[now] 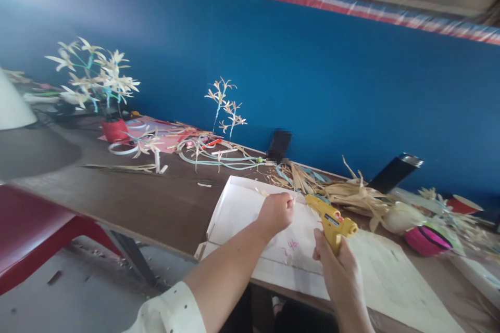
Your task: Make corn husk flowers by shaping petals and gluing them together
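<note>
My right hand (339,265) is closed round the handle of a yellow hot glue gun (331,221), its nozzle pointing left. Just left of that nozzle, my left hand (277,212) is closed in a pinch on a thin pale piece that pokes out by the fingertips; its kind is too small to make out. Both hands are over a shallow white cardboard box lid (230,213) with pink handwriting on it. A small pale scrap lies on the lid near its front edge.
A red pot (115,130) with pale husk flowers stands at the left. Dry corn husks (351,195), a black bottle (394,173) and a pink pouch (427,240) lie along the right. Pale green tubing (219,160) runs along the back. A red stool (35,234) is at the lower left.
</note>
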Available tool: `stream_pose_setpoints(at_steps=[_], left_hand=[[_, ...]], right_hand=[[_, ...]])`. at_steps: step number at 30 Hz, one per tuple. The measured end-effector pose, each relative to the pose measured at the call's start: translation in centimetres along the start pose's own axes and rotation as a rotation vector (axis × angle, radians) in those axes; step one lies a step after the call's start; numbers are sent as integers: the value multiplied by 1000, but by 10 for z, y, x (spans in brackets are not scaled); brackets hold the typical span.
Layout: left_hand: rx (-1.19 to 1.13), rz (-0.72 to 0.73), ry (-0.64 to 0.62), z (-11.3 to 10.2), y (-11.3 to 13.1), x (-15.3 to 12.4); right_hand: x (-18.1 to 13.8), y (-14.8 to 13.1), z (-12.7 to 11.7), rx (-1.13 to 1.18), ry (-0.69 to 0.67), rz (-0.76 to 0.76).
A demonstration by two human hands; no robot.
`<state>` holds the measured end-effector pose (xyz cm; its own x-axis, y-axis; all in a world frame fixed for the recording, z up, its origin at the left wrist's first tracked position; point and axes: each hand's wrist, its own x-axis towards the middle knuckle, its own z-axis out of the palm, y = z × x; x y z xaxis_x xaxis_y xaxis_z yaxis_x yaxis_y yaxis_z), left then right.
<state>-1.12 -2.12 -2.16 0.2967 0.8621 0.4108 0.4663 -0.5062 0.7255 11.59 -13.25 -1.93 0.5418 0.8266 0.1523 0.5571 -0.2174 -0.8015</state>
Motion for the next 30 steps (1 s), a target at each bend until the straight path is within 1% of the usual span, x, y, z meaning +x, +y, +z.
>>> stream_pose_setpoints(at_steps=[5,11,19,24,30], left_hand=[[-52,-20,-1,1,-1,1],[-120,-79,-46,0,1,3],[-91,-80,-47,3,-3,3],[-95,-80,-43,1,-1,3],[-95,-91,-55,0,0,3]], right_hand=[[-1,0,-1,35,6,-20],[-3,-1,-3,25,-28,-24],[-4,0,-1,25,-38,-54],[-6,-2,-1,17,-67,-63],[-7,-1,0,15,-48,-54]])
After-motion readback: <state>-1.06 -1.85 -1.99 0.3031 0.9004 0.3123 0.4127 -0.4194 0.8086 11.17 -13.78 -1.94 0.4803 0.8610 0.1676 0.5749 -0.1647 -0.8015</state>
